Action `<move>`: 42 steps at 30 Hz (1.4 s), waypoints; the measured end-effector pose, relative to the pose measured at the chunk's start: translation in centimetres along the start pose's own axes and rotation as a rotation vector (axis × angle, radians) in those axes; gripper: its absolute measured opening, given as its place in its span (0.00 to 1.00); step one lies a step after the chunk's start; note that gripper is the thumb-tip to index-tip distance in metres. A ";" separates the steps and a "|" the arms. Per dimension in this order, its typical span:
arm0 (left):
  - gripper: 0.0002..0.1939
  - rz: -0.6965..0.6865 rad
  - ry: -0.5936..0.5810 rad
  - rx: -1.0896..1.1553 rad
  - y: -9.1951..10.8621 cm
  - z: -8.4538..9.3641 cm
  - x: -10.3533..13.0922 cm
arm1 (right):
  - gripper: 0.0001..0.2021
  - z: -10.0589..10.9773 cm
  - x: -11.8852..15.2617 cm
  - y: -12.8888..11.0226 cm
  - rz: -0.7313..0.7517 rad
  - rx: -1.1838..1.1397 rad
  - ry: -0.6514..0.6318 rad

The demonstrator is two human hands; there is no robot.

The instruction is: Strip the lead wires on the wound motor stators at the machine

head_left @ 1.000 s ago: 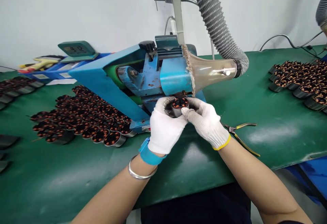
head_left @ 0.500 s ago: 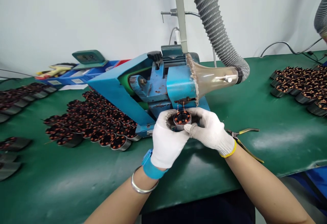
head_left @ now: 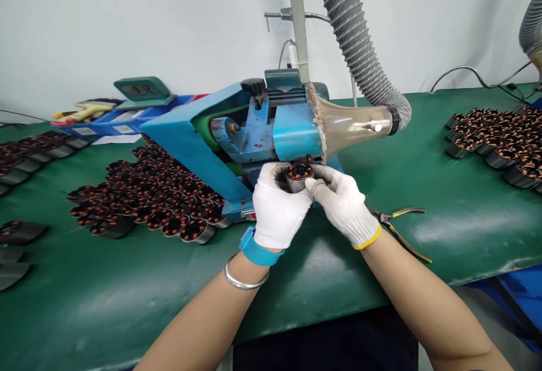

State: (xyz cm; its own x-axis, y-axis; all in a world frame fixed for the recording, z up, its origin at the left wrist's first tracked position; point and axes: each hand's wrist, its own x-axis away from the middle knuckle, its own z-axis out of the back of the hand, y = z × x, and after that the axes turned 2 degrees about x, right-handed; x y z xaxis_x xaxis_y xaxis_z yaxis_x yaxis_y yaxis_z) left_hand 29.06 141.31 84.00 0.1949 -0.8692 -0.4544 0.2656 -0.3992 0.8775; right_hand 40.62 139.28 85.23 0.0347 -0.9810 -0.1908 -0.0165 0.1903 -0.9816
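Observation:
Between my two white-gloved hands is a motor stator [head_left: 299, 178], a metal ring with copper windings and a black inside. My left hand [head_left: 277, 207] is closed on its left side. The fingers of my right hand [head_left: 341, 204] grip its right side, with the thumb on the front wall. The stator is held right up at the front opening of a blue belt-driven machine [head_left: 296, 134]. Its wire ends are hidden at that opening. A clear funnel-shaped hood [head_left: 353, 125] is joined to the machine's right side.
Several wound stators [head_left: 148, 196] stand left of the machine, and more stators [head_left: 499, 139] at the far right. Pliers [head_left: 396, 221] with yellow handles lie right of my right wrist. A grey hose [head_left: 351, 32] rises from the hood. Blue bins [head_left: 114, 125] with a green scale [head_left: 144, 88] are behind.
Both hands have moved the stator forward, closer to the machine's opening. The wire ends that stood up in view before are now out of sight there.

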 end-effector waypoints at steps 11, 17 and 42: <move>0.23 -0.149 -0.090 0.018 -1.2 2.1 3.0 | 0.10 1.6 1.9 -1.4 0.238 0.424 -0.079; 0.25 -0.201 -0.073 -0.039 -1.7 1.9 3.2 | 0.14 2.9 0.6 -1.0 0.038 0.184 0.318; 0.16 0.080 -0.020 0.017 1.3 0.8 0.1 | 0.15 -1.7 -0.3 -0.3 -0.080 -0.085 0.056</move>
State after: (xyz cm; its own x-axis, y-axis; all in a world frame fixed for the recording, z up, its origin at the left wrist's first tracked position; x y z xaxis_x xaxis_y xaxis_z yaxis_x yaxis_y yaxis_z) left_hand 28.66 140.43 85.18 0.1962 -0.9042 -0.3793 0.2334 -0.3327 0.9137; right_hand 38.95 139.40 85.64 -0.0170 -0.9939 -0.1090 -0.1003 0.1101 -0.9888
